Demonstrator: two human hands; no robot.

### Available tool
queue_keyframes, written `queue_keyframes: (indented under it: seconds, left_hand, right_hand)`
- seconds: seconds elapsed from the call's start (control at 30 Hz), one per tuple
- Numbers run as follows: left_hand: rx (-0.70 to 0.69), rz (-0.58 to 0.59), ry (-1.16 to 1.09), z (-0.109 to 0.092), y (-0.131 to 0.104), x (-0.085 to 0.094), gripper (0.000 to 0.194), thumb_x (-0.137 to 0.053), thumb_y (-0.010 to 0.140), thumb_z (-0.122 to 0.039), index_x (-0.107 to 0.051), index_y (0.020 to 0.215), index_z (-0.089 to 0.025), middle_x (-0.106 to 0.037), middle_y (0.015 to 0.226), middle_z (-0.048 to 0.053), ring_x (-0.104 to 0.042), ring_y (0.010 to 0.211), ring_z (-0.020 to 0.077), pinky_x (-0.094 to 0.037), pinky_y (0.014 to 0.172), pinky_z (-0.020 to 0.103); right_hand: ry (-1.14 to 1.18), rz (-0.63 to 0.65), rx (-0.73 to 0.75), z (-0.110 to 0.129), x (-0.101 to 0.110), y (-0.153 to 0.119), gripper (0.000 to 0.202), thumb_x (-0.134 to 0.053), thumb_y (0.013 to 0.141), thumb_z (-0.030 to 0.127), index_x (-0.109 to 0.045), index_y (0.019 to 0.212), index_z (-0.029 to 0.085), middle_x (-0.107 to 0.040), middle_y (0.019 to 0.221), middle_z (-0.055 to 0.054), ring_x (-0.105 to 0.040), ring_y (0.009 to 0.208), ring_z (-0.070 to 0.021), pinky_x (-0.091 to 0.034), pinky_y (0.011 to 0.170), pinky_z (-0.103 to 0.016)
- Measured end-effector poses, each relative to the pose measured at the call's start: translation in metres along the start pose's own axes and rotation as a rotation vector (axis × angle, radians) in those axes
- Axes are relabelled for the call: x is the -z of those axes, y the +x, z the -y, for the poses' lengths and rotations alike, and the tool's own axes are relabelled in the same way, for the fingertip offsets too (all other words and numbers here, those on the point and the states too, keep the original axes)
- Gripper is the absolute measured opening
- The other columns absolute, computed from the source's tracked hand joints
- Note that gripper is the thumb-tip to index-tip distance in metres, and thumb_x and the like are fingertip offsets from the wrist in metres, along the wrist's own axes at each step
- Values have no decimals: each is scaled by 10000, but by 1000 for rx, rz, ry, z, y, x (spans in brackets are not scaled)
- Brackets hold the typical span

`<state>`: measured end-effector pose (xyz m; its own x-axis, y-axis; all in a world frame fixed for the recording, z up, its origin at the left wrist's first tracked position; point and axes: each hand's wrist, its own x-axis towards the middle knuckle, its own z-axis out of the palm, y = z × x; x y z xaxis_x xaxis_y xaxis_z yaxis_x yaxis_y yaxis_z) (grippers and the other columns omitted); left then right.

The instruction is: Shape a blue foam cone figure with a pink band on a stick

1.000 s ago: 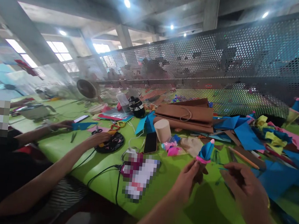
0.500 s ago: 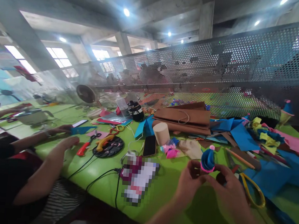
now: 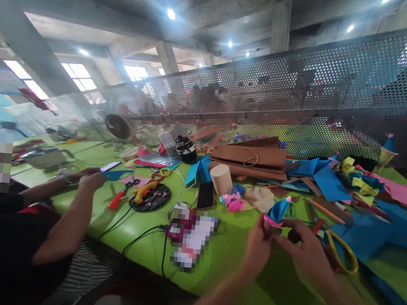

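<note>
A small blue cone-shaped party hat (image 3: 278, 210) with a pink rim and a pink ball at its tip is held just above the green table. My left hand (image 3: 257, 246) pinches it by the rim from the left. My right hand (image 3: 305, 251) has its curled fingers and thumb against the lower right of the rim. The hat leans to the right, and its underside is hidden by my fingers. Beside my right hand lie yellow-handled scissors (image 3: 343, 252). A similar blue hat on a pale cone (image 3: 389, 150) stands at the far right.
Blue felt sheets (image 3: 382, 234) cover the right side, and folded brown sheets (image 3: 249, 161) lie at the back. A black phone (image 3: 205, 196), a cream roll (image 3: 221, 179) and a glue gun (image 3: 145, 191) are nearer the middle. A co-worker's arms (image 3: 71, 216) reach in from the left.
The hat has shifted slightly left and now tilts to the right, with my right fingers moved along its rim. The co-worker's nearer hand has moved up to the blue piece.
</note>
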<state>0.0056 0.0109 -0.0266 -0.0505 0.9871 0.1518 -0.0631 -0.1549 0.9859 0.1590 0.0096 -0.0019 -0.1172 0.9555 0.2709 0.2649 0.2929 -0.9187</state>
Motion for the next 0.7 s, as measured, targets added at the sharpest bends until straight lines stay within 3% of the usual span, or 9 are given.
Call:
queue_keyframes:
  seconds: [0.1, 0.17, 0.3, 0.43, 0.53, 0.6, 0.7]
  left_hand:
    - [-54, 22, 17, 0, -7, -1, 234, -529, 948, -218, -626, 1160, -198, -716, 1059, 87, -671, 973, 221, -537, 914, 348]
    - [-104, 56, 78, -2, -10, -2, 323, -460, 971, -202, -615, 1255, -189, -695, 1209, 130, -662, 1117, 252, -517, 1024, 398]
    - [-183, 174, 321, -10, -12, 0, 645, -593, 871, -125, -504, 1507, -187, -538, 1528, 176, -503, 1444, 300, -326, 1265, 456]
    - [-116, 279, 236, -15, -7, 5, 725, -619, 873, -152, -449, 1576, -208, -486, 1622, 134, -380, 1564, 293, -219, 1325, 456]
    - [-72, 318, 127, -15, -2, 7, 598, -591, 942, -225, -501, 1533, -217, -587, 1550, 89, -479, 1491, 286, -307, 1282, 462]
    - [-75, 333, 125, -12, 2, 7, 460, -590, 966, -271, -604, 1419, -191, -698, 1399, 94, -607, 1331, 292, -416, 1196, 453]
    - [-58, 317, 112, -3, 7, 6, 353, -633, 929, -256, -681, 1265, -160, -763, 1245, 105, -677, 1160, 285, -492, 1087, 419]
  right_hand:
    - [28, 4, -35, 5, -7, -4, 378, -790, 835, 472, -774, 1119, 223, -749, 898, -27, -660, 725, -198, -550, 671, -307]
    - [79, -1, -68, 5, -10, -5, 388, -807, 811, 455, -770, 1117, 220, -756, 870, -19, -682, 751, -218, -560, 684, -320]
    - [209, -30, -72, -2, -11, -2, 333, -824, 794, 432, -798, 1053, 224, -796, 994, -44, -722, 914, -258, -584, 805, -363]
    - [361, 9, -91, -10, 0, 6, 354, -871, 767, 481, -824, 1005, 223, -804, 1020, -64, -730, 1008, -286, -583, 909, -410]
    - [406, 50, -121, -11, 9, 12, 420, -910, 711, 542, -832, 970, 220, -817, 1003, -81, -740, 1013, -309, -584, 939, -448]
    - [418, 70, -136, -11, 12, 15, 488, -929, 660, 594, -838, 963, 224, -826, 985, -92, -752, 985, -320, -588, 942, -469]
    - [424, 53, -142, -12, 11, 18, 556, -939, 606, 650, -844, 961, 231, -834, 958, -103, -768, 925, -326, -602, 918, -484]
